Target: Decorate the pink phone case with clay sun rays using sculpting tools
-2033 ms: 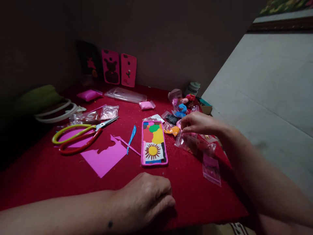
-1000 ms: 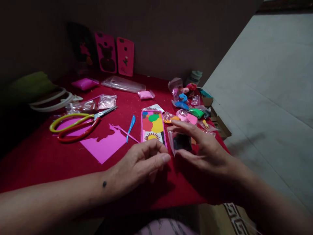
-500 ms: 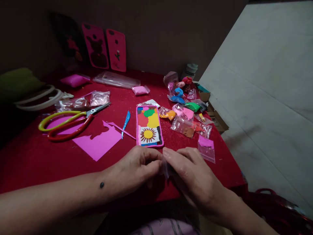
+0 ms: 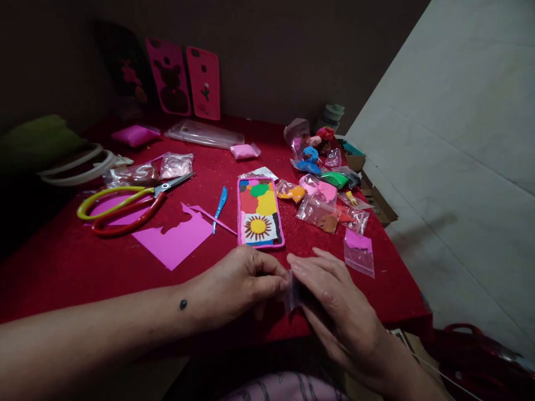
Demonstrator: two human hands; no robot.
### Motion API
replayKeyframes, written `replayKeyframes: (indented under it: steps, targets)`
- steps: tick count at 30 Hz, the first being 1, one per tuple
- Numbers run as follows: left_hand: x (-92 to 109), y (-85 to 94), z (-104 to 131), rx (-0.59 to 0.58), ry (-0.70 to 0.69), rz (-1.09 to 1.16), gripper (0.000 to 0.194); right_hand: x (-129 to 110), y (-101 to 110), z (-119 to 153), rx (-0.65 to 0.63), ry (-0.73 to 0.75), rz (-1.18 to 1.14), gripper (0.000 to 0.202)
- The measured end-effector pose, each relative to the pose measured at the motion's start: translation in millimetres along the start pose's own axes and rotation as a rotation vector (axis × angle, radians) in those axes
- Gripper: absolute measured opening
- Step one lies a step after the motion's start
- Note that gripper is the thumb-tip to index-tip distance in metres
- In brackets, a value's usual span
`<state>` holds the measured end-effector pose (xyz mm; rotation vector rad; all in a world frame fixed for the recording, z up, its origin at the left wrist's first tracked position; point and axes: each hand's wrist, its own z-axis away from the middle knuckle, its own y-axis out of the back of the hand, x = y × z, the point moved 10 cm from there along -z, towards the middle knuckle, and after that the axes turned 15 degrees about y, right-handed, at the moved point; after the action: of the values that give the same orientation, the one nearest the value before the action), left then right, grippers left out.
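Note:
My left hand [image 4: 254,281] is closed in a pinch on the edge of a small clear plastic bag [image 4: 291,298]. Beside it my right hand [image 4: 340,301] has its fingers stretched and apart, curved around the bag's other side; whether it touches the bag is hard to see. Just beyond my hands lies a pink-rimmed phone case [image 4: 261,203] covered in coloured clay patches, with a yellow sun on white. To its left are a blue clay knife [image 4: 219,207] and a cut pink sheet [image 4: 175,245].
Yellow-and-red-handled scissors [image 4: 161,195] lie open at left. Several bags of coloured clay [image 4: 321,189] crowd the table's right side. Clear phone cases [image 4: 204,135] lie at the back, and decorated cases [image 4: 204,83] lean on the wall. A cardboard box [image 4: 378,200] stands past the right edge.
My right hand's fingers have spread and drawn slightly away from my left hand, showing more of the bag. The whole view has shifted a little.

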<state>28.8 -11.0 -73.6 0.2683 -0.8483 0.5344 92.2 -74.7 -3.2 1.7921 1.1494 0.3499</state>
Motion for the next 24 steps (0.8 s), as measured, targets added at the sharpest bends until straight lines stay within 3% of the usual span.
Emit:
replayKeyframes:
  steps: [3,6,9,18,24]
  targets:
    - [-1.0,1.7,0.8,0.018,0.022,0.045,0.016,-8.5,10.8,0.0,0.022,-0.029,0.098,0.056]
    - [-2.0,0.7,1.7,0.016,0.029,0.077,0.015,-11.9,30.9,3.0,0.21,-0.126,0.158,0.03]
    - [-2.6,-1.9,2.9,0.003,0.025,0.102,0.016,-9.6,22.0,-0.2,0.193,-0.185,0.161,0.015]
    - [-4.8,-11.7,3.8,-0.067,-0.036,0.127,0.018,-7.2,15.4,-7.2,0.166,-0.224,0.174,0.009]
    - [3.1,-13.8,7.8,-0.125,-0.092,0.11,0.018,-9.7,15.2,-7.1,0.121,-0.223,0.082,0.019]
